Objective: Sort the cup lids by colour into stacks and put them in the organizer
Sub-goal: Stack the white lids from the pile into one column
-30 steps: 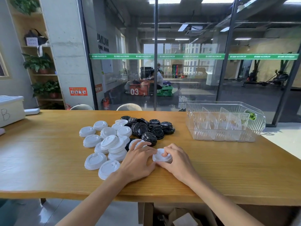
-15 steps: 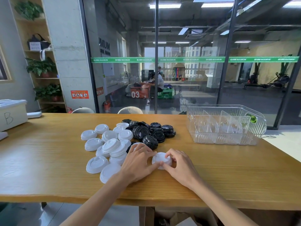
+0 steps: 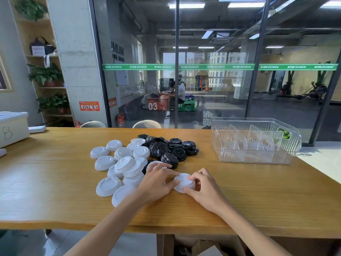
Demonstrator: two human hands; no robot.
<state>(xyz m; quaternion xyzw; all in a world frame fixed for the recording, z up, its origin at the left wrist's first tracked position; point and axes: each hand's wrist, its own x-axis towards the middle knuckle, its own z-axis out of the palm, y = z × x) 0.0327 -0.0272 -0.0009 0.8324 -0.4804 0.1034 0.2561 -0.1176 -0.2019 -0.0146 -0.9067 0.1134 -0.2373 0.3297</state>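
Observation:
A small stack of white lids (image 3: 183,182) stands on the wooden table (image 3: 55,182), held between both hands. My left hand (image 3: 156,183) pinches its left edge and my right hand (image 3: 204,189) grips its right side. To the left lies a loose spread of white lids (image 3: 121,163). Behind it sits a pile of black lids (image 3: 171,147). The clear plastic organizer (image 3: 254,141) with upright dividers stands at the back right, nothing in its slots.
A white box marked B (image 3: 13,128) sits at the table's far left edge. Two chair backs (image 3: 146,124) rise behind the table in front of a glass wall. The table's right end lies just past the organizer.
Both hands stay on the white stack, with the fingers shifting slightly around it. The camera view has tilted a little upward.

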